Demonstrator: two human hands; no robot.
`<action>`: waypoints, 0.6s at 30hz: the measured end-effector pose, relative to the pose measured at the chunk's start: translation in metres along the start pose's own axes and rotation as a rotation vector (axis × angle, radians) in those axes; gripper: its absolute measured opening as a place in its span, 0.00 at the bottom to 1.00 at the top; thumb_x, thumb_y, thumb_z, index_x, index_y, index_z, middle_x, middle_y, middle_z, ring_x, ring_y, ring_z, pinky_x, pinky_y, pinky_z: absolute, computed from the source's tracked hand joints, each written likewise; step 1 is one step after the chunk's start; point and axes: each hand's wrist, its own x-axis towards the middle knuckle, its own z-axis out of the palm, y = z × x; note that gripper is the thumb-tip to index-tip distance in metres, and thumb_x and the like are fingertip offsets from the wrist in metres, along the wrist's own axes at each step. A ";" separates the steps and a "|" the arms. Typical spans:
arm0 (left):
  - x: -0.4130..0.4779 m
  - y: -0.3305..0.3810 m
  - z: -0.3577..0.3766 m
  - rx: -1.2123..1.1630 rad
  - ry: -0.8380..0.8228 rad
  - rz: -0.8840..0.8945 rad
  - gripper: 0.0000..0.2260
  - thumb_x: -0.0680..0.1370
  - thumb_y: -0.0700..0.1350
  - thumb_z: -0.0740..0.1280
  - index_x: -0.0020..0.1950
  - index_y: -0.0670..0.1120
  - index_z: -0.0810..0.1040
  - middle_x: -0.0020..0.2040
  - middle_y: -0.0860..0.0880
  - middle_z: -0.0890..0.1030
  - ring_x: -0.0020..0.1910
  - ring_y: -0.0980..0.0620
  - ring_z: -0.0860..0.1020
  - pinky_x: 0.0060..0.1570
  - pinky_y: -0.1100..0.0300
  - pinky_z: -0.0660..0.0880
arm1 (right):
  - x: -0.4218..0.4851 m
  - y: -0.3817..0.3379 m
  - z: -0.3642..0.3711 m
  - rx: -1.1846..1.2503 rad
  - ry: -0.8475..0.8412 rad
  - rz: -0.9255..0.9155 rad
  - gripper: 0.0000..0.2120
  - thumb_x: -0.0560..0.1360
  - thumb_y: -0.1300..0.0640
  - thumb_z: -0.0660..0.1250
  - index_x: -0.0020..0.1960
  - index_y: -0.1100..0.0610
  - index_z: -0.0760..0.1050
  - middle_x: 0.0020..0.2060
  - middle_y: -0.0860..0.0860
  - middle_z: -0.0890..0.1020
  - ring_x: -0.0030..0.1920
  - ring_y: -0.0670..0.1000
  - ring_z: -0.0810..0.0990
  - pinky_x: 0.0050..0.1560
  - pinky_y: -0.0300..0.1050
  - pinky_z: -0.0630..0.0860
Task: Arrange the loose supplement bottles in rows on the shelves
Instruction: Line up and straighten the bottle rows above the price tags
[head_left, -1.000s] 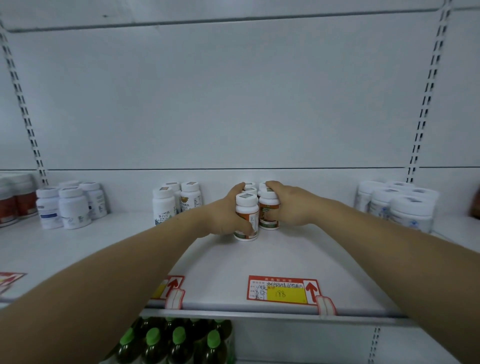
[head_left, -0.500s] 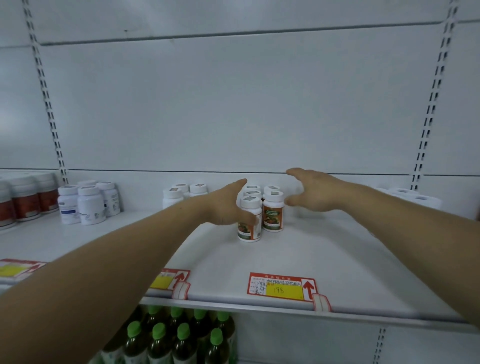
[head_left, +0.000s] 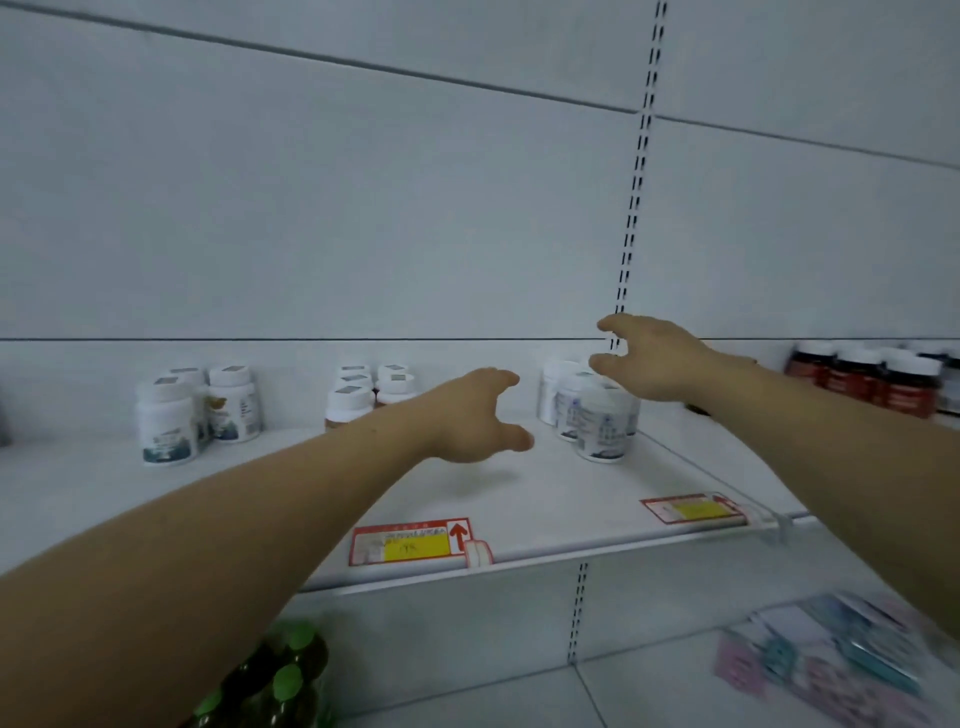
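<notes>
Now I am watching the left hand (head_left: 467, 418) hovering over the smooth white metal shelf (head_left: 545, 499), fingers and thumb spread, holding nothing. It is hanging between the orange-labelled bottles (head_left: 353, 402) and the white jars (head_left: 600, 421), and its forearm is covering the front of the orange-labelled cluster.

The right hand (head_left: 662, 361) is floating just above the rear caps of the white jars, also splayed wide and gripping nothing. I cannot tell whether a fingertip is touching a cap.

The orange-labelled bottles are standing upright in two short files well back on the shelf. They are round, with ribbed white caps carrying square grey stickers. The white jars are squatter and glossy, with pale blue-grey labels, and are lining up from back to front.

Further left, white bottles with teal labels (head_left: 192, 410) are standing close together. At far right, dark red bottles (head_left: 862, 382) are sitting under white caps. Red-and-yellow price tags (head_left: 410, 543) are lying along the front lip. Below, green-capped bottles (head_left: 288, 675) are showing, blurred.
</notes>
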 end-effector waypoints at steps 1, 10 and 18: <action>0.004 0.006 0.007 -0.017 -0.014 -0.006 0.35 0.76 0.55 0.66 0.77 0.51 0.53 0.78 0.51 0.54 0.75 0.50 0.58 0.70 0.57 0.57 | -0.002 0.009 -0.001 0.003 0.010 0.009 0.28 0.79 0.45 0.59 0.76 0.51 0.58 0.73 0.53 0.65 0.71 0.55 0.64 0.67 0.47 0.62; 0.058 0.065 0.058 -0.281 0.083 -0.071 0.33 0.73 0.48 0.72 0.73 0.49 0.60 0.70 0.49 0.69 0.63 0.50 0.71 0.51 0.66 0.64 | 0.016 0.084 0.026 0.043 -0.137 -0.043 0.35 0.77 0.54 0.64 0.78 0.52 0.51 0.75 0.55 0.59 0.72 0.56 0.63 0.65 0.46 0.64; 0.111 0.087 0.089 -0.478 0.244 -0.122 0.19 0.73 0.34 0.69 0.48 0.56 0.65 0.45 0.59 0.72 0.44 0.59 0.74 0.35 0.80 0.69 | 0.081 0.122 0.061 0.145 -0.237 -0.301 0.39 0.70 0.48 0.72 0.75 0.49 0.58 0.71 0.53 0.67 0.66 0.54 0.69 0.62 0.43 0.67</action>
